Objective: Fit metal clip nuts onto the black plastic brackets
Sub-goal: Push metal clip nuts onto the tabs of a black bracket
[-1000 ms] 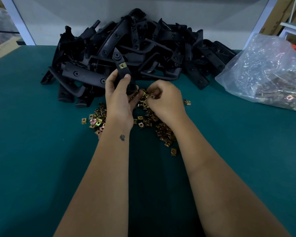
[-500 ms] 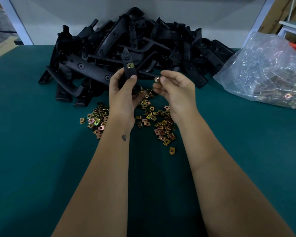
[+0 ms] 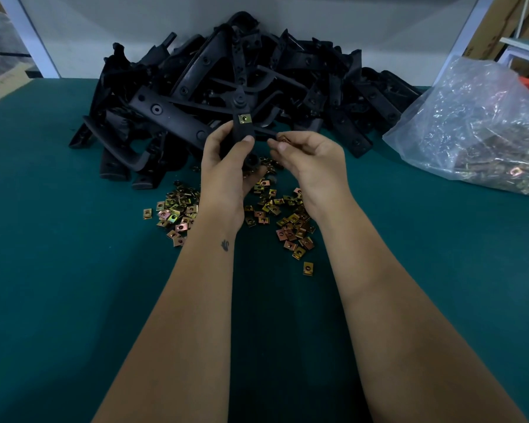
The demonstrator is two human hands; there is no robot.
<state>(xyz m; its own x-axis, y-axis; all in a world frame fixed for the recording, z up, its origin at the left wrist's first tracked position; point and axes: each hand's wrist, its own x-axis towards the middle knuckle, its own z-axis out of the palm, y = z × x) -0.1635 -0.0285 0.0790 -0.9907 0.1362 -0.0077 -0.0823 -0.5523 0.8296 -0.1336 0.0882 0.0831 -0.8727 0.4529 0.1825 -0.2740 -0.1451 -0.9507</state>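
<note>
A black plastic bracket stood nearly upright above a green work table, its long axis running from the palm up and away from the person. The left hand gripped its lower part, thumb and fingers curled round it. One metal clip nut already sat on the bracket's upper part, its flat face turned toward the camera. Just right of the bracket, close but not touching, the right hand pinched a second clip nut between thumb and fingertips, held about level with the left thumb. The right hand was therefore the nearer one for the next fitting, which would probably mean carrying the nut leftward to a free spot on the bracket; which spot could not be told. Below both hands loose clip nuts lay scattered on the table. Behind them rose a heap of brackets. To the right lay a clear plastic bag of more clip nuts.
</note>
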